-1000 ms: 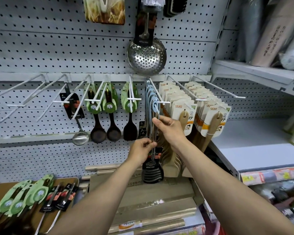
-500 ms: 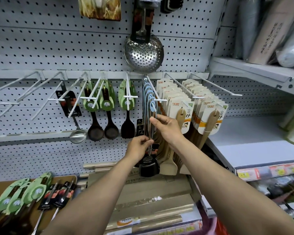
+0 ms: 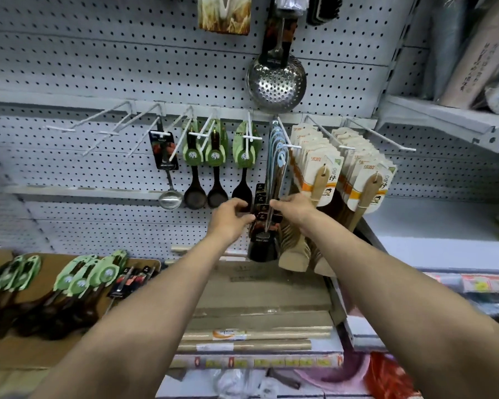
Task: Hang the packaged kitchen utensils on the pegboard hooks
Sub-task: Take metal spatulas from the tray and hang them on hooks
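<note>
A bundle of black slotted turners with light blue hang loops (image 3: 277,156) hangs on a white pegboard hook (image 3: 288,139) at centre. My left hand (image 3: 231,217) and my right hand (image 3: 296,207) pinch the turners' dark label cards (image 3: 264,214) from both sides, low on the handles. The black turner heads (image 3: 262,249) hang below my hands. Green-carded dark ladles (image 3: 213,151) and a steel ladle (image 3: 170,200) hang on hooks to the left. More packaged utensils (image 3: 92,277) lie on a cardboard box at lower left.
Wooden spatulas in cards (image 3: 323,174) fill the hooks on the right. A steel skimmer (image 3: 275,82) hangs above. Several bare hooks (image 3: 110,131) stick out at upper left. A grey shelf (image 3: 444,234) sits to the right, with rolls on an upper shelf (image 3: 473,47).
Both hands slid down the hanging turners, from near the loops and handles to the label cards. The turner bundle stays on its hook.
</note>
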Action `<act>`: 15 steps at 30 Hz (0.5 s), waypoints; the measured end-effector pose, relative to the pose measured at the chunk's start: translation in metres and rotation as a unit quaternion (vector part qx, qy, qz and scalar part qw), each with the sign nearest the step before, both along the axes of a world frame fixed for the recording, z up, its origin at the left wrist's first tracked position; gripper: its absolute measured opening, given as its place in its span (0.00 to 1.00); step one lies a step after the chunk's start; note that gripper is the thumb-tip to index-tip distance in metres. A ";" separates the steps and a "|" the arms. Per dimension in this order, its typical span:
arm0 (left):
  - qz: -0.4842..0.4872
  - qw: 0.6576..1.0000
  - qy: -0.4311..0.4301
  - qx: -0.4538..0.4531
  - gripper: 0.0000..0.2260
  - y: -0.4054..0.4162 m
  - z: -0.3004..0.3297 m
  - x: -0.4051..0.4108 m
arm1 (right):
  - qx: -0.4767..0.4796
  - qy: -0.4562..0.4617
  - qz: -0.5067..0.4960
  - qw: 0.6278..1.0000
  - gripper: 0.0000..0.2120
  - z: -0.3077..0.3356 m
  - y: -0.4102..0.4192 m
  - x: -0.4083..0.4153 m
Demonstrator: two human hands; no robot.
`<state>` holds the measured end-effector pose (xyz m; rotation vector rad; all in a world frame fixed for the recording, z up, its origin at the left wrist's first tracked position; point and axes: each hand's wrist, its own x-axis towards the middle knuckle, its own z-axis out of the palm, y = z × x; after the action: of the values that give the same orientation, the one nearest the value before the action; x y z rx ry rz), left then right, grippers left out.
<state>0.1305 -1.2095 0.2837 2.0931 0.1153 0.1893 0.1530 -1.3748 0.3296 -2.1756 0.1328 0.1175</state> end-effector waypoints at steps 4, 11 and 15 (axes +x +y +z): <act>0.025 0.996 -0.034 0.081 0.17 0.042 0.026 -0.032 | -0.165 -0.037 0.088 0.982 0.28 0.021 0.023 -0.027; 0.045 0.959 -0.094 0.263 0.24 0.127 0.078 -0.095 | -0.344 -0.213 0.178 0.897 0.28 0.063 0.085 -0.084; 0.054 0.944 -0.112 0.305 0.23 0.185 0.093 -0.137 | -0.339 -0.281 0.187 0.878 0.29 0.075 0.134 -0.122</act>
<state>-0.0062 -1.0243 0.3767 2.6631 0.0329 0.5898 0.0306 -1.2406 0.4046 -2.8079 -0.6789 -0.4055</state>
